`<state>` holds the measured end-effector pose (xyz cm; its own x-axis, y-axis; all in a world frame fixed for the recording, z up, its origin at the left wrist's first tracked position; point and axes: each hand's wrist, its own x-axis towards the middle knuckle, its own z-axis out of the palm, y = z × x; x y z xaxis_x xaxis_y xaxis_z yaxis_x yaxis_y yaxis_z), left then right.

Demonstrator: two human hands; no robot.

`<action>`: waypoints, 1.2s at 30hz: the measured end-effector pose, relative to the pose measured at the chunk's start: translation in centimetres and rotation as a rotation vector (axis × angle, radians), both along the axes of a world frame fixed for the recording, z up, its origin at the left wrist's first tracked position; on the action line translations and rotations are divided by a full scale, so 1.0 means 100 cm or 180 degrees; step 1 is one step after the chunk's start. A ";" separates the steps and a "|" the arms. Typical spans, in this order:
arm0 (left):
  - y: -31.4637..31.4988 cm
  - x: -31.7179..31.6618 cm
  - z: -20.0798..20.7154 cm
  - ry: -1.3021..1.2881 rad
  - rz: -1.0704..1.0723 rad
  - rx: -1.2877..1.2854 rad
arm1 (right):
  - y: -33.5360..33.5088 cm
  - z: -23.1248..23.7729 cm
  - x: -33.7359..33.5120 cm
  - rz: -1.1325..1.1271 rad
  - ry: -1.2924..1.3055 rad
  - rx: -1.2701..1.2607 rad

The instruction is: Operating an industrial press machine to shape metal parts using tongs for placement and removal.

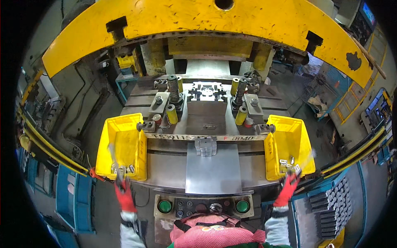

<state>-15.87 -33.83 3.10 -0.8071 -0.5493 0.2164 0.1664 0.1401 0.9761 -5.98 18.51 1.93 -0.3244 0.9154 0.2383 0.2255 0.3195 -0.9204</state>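
Two yellow bins (128, 140) (291, 136): left and right of the tabletop (167, 167), likely one per hand.
Metal parts (131, 168) (283, 162): near end of each bin.
Left hand (125, 197): left bin's near edge; grip blurred, cannot tell.
Right hand (288, 190): right bin's near edge; grip likewise undetermined.
Grey plate (213, 173): between bins; metal block (206, 146) at far edge, open room nearer.

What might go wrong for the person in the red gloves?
The left hand might knock small metal pieces out of the left yellow bin. The grey metal block at the far end of the shiny sheet could shift or tip if bumped.
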 end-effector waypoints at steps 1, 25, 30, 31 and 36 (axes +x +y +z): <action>-0.006 -0.027 0.015 -0.0108 -0.0565 -0.0449 | 0.003 0.011 -0.034 0.1041 0.0427 -0.1484; 0.062 -0.057 0.048 -0.0938 -0.1074 0.0656 | -0.020 0.038 -0.020 0.1182 -0.0138 -0.0806; 0.003 -0.002 0.015 -0.2019 -0.0301 -0.0937 | -0.029 0.006 0.016 0.1064 -0.0836 0.0001; 0.003 -0.001 0.014 -0.2286 -0.0295 -0.0778 | -0.043 0.017 0.006 0.1252 -0.1041 -0.0313; -0.027 -0.001 -0.008 -0.1939 -0.0525 0.0597 | -0.103 0.038 -0.073 0.3438 -0.1180 -0.0739</action>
